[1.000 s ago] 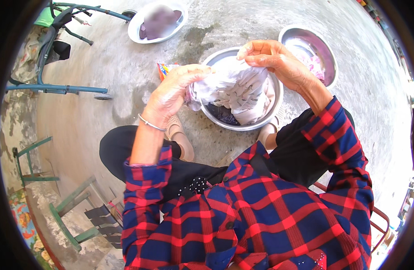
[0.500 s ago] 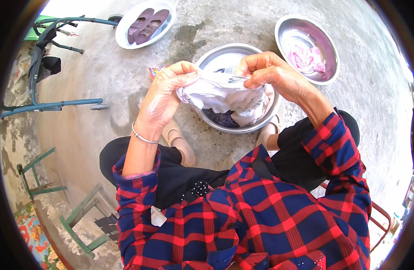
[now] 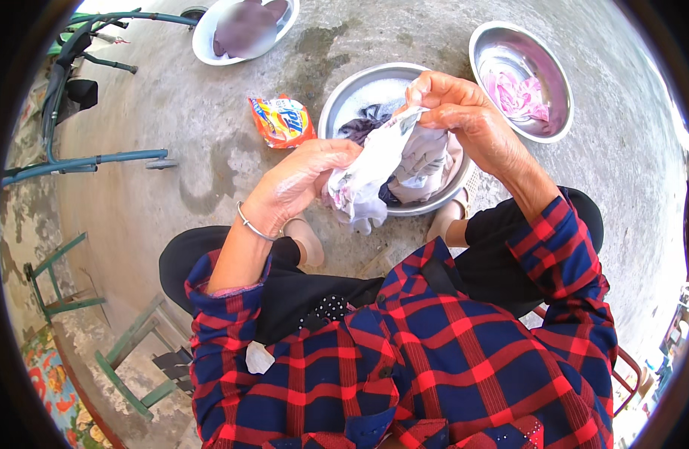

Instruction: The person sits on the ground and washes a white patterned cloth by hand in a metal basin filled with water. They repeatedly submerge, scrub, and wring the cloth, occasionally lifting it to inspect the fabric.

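Between both hands a wet white cloth garment [image 3: 374, 168] with faint printed patches is held up and stretched. My left hand [image 3: 303, 176] pinches its left side, and my right hand [image 3: 460, 112] grips its upper right corner. Its lower end dangles over the near rim of a metal basin [image 3: 337, 101] that stands on the floor between my feet. Inside the basin lie soapy water, dark cloth [image 3: 363, 126] and a pale beige cloth [image 3: 423, 176]. An orange detergent packet [image 3: 282, 122] rests on the floor left of the basin.
A second metal basin [image 3: 558, 90] with a pink cloth [image 3: 518, 96] stands at the far right. At the far left is a white basin [image 3: 203, 46] holding purple shoes [image 3: 243, 30]. Blue metal frame legs [image 3: 105, 159] and a green wooden stool [image 3: 135, 359] are at left.
My left hand has moved down and right, tilting the garment so it hangs diagonally. My right hand has risen slightly. The detergent packet, mostly hidden before, now shows fully.
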`<state>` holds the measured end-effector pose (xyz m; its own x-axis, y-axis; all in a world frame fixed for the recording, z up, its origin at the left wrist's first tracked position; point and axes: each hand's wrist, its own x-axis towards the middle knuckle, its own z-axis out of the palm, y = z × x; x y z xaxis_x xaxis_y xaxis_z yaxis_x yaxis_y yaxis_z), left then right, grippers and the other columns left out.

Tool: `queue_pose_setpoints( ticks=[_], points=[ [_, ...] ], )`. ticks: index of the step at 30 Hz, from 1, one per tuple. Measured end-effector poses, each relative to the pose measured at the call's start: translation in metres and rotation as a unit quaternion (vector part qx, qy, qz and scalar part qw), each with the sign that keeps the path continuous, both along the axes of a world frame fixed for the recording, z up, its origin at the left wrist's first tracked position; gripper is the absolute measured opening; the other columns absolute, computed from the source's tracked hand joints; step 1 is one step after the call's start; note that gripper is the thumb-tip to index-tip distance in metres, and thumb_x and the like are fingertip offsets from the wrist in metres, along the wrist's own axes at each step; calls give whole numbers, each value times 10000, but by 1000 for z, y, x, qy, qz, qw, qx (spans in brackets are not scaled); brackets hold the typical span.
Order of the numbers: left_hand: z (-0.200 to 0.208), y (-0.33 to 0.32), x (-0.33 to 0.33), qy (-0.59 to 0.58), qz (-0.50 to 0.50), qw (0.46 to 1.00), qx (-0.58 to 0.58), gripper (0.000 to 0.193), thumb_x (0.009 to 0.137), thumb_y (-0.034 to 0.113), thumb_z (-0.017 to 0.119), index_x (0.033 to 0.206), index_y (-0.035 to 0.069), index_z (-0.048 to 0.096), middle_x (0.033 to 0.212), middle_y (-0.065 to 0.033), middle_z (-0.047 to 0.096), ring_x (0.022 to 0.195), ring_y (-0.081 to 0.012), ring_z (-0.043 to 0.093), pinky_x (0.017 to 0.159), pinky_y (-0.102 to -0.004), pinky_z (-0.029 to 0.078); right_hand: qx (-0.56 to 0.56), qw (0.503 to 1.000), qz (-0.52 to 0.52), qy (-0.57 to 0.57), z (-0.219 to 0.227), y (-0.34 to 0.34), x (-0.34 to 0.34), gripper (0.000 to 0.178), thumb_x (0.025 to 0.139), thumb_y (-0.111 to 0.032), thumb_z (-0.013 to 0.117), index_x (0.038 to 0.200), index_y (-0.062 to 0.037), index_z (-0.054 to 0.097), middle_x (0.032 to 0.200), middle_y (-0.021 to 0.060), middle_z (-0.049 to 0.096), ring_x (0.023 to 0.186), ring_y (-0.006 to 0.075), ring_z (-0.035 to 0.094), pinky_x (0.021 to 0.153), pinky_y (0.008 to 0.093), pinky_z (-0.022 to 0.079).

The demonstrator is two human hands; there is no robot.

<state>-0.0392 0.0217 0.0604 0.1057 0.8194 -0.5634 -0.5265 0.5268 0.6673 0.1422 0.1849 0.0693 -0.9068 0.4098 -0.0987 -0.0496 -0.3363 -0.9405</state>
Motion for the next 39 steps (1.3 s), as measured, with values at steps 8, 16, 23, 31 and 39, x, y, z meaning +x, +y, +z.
queue_pose_setpoints(
  ticks=[8,16,23,31,39],
  points=[
    [5,-3,-4,42,161,980,109,80,849,112,536,888,42,538,858,4,549,806,-88,537,729,-227,436,64,997,38,1,4,7,1,168,627,-54,503,788,-71,550,804,22,573,850,126,527,832,264,361],
    [26,0,-3,69,237,954,173,107,883,137,496,911,37,521,959,-69,595,871,-112,546,790,-250,437,96,984,47,-141,16,2,-7,324,864,-294,493,1051,-39,565,619,-47,425,589,44,382,550,204,273],
    [24,3,-3,54,215,958,182,112,887,140,497,915,34,513,973,-83,597,870,-117,555,799,-255,447,99,969,194,-116,-8,-3,-7,300,826,-265,562,1026,-46,609,626,-36,497,583,47,421,576,189,307],
    [24,2,-5,62,182,969,153,207,863,166,553,986,0,535,945,-51,583,838,-89,545,739,-229,449,250,966,-20,-66,7,13,-2,84,793,-115,564,857,-73,597,773,-26,578,751,77,522,757,224,389],
    [24,-3,-7,212,-8,976,53,299,806,244,634,935,-25,625,885,-25,612,807,-67,534,688,-206,413,123,987,-75,-65,7,3,-8,135,838,-145,541,716,-87,539,629,-62,468,603,27,387,560,199,297]
  ],
)
